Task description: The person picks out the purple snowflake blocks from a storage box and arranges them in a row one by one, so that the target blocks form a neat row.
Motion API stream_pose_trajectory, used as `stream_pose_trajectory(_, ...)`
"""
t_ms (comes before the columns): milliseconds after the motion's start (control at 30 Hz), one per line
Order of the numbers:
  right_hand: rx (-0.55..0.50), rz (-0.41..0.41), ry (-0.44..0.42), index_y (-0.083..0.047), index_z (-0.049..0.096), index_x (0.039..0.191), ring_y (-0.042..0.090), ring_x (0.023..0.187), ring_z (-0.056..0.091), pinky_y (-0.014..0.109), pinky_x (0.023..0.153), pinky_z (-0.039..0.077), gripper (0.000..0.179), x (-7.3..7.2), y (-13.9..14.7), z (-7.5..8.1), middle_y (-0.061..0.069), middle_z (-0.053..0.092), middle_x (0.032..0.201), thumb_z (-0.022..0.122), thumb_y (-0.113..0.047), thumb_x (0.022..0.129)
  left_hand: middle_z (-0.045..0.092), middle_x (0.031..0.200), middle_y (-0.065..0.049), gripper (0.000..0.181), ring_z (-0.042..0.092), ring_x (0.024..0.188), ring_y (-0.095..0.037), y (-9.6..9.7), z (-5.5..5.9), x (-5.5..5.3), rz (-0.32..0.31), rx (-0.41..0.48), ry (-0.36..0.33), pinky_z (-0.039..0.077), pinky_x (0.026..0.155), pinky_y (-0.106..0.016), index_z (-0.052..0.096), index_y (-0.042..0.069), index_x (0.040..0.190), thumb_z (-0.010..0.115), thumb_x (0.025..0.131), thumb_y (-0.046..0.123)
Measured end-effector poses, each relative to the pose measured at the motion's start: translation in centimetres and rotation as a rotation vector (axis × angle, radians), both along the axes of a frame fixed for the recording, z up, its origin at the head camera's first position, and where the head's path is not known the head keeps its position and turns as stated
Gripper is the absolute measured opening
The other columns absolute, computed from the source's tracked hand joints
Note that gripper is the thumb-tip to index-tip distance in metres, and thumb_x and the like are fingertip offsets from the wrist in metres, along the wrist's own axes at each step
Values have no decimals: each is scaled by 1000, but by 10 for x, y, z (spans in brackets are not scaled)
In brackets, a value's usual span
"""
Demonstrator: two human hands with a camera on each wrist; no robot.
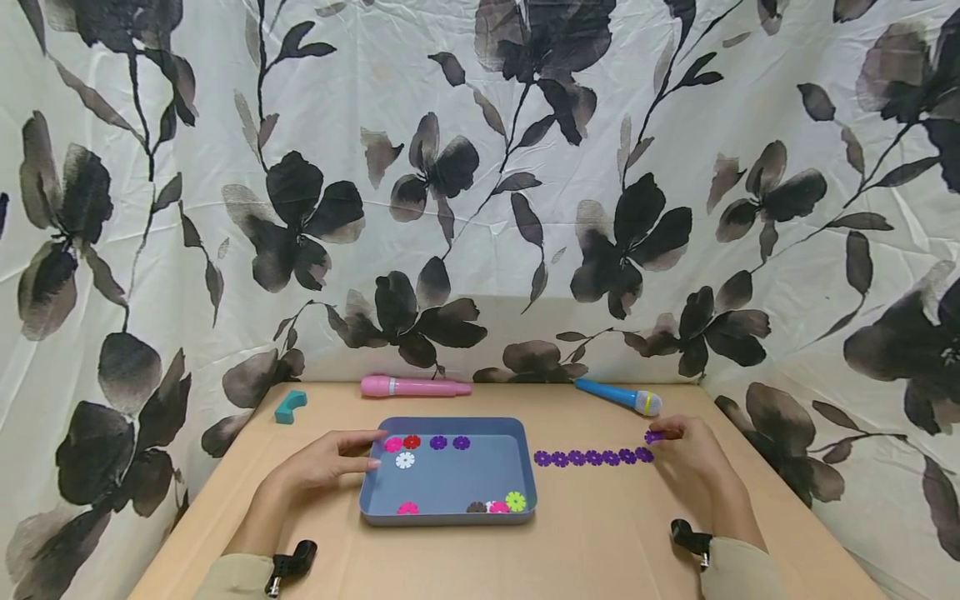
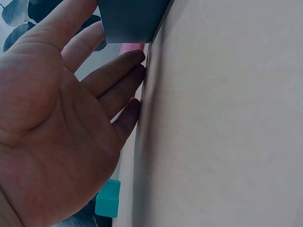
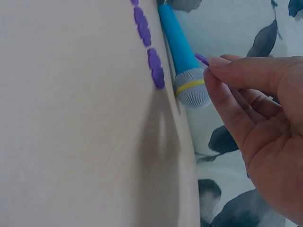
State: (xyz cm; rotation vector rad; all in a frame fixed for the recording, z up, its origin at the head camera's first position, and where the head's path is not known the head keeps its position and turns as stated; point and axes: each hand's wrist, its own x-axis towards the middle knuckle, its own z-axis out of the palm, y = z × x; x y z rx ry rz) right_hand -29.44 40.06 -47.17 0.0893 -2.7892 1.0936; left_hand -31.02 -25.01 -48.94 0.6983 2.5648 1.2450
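Observation:
My right hand (image 1: 693, 450) pinches a purple flower-shaped disc (image 1: 655, 436) between thumb and fingertips. In the right wrist view that disc (image 3: 201, 59) is seen edge-on, raised above the table. Just left of it lies a row of several more purple flower-shaped discs (image 1: 594, 457), reaching from the tray's right side toward my hand. My left hand (image 1: 318, 458) rests its thumb and index finger at the left rim of a grey-blue tray (image 1: 450, 521), fingers mostly straight. Inside are two purple discs (image 1: 450, 442) and several pink, red, white, brown and yellow-green ones.
Behind the tray lies a pink toy microphone (image 1: 416, 387). A blue toy microphone (image 1: 618, 397) lies behind the purple row. At the far left stands a teal angular block (image 1: 290, 407). Floral cloth (image 1: 525, 250) hangs around the table's back and sides.

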Motion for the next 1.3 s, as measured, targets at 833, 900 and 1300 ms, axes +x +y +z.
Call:
stream_pose_trajectory(833, 51, -64, -145, 4, 71, 121, 30, 102, 62, 53, 97, 56, 28, 3, 19, -18, 18, 72, 112, 73, 0, 93, 53, 157, -11, 58, 41, 151, -38, 1, -1, -1, 3, -10, 9, 31, 123, -59, 57, 14, 150, 73, 99, 36)
stream_pose_trajectory(900, 57, -67, -141, 4, 71, 121, 31, 103, 64, 54, 99, 57, 28, 1, 19, -20, 19, 72, 114, 72, 0, 94, 53, 157, -11, 58, 41, 151, -38, 0, -1, 0, 3, -16, 15, 32, 123, -59, 57, 15, 150, 73, 99, 36)
stream_pose_trajectory(1300, -32, -105, -161, 3, 66, 131, 29, 103, 61, 32, 82, 55, 31, -2, 16, -21, 21, 67, 120, 64, -3, 100, 52, 158, -12, 59, 40, 152, -39, 0, 0, 0, 1, 0, -1, 31, 123, -59, 57, 14, 150, 73, 98, 37)
